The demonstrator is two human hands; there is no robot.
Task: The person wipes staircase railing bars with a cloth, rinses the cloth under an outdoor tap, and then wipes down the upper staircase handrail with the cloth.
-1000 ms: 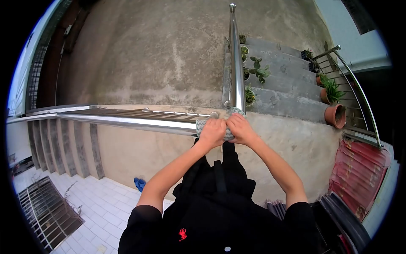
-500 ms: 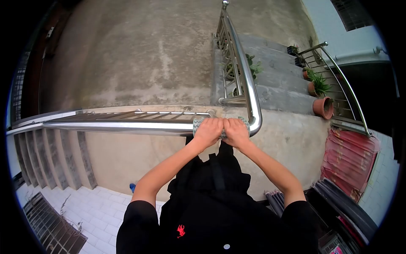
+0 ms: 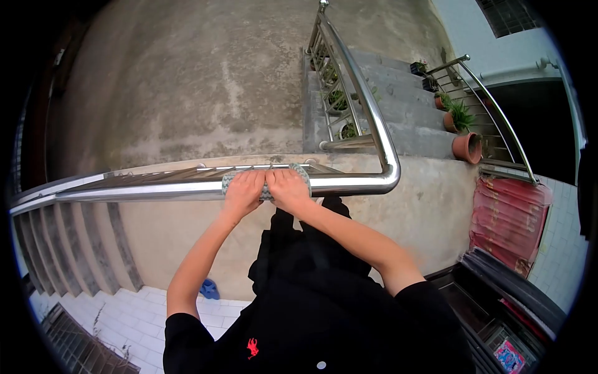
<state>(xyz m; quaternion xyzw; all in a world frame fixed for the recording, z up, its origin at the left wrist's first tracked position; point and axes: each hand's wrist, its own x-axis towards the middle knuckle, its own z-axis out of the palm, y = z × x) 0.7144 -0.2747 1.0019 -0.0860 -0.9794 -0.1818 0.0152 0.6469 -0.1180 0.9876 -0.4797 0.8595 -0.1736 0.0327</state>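
A grey-green patterned cloth (image 3: pixel 303 173) is wrapped over the top tube of the shiny metal handrail (image 3: pixel 156 191). My left hand (image 3: pixel 245 190) is closed over the cloth from above, its fingers curled across the far side of the tube. Right beside it, my right hand (image 3: pixel 286 189) grips the same cloth, and the two hands touch. Most of the cloth is hidden under my fingers, with edges showing at both outer sides. To the right of my hands the bare rail runs to a rounded corner and turns away from me.
Concrete steps (image 3: pixel 398 103) descend beyond the rail corner, lined with potted plants (image 3: pixel 459 117) and a terracotta pot (image 3: pixel 466 148). More stairs (image 3: pixel 87 243) lie at left. A red cloth (image 3: pixel 507 224) hangs at right. Blue slippers (image 3: pixel 209 288) rest on white tiles.
Both hands and the cloth have slid left along the handrail, away from the rounded corner. My view has shifted slightly, and more of the blue slippers shows.
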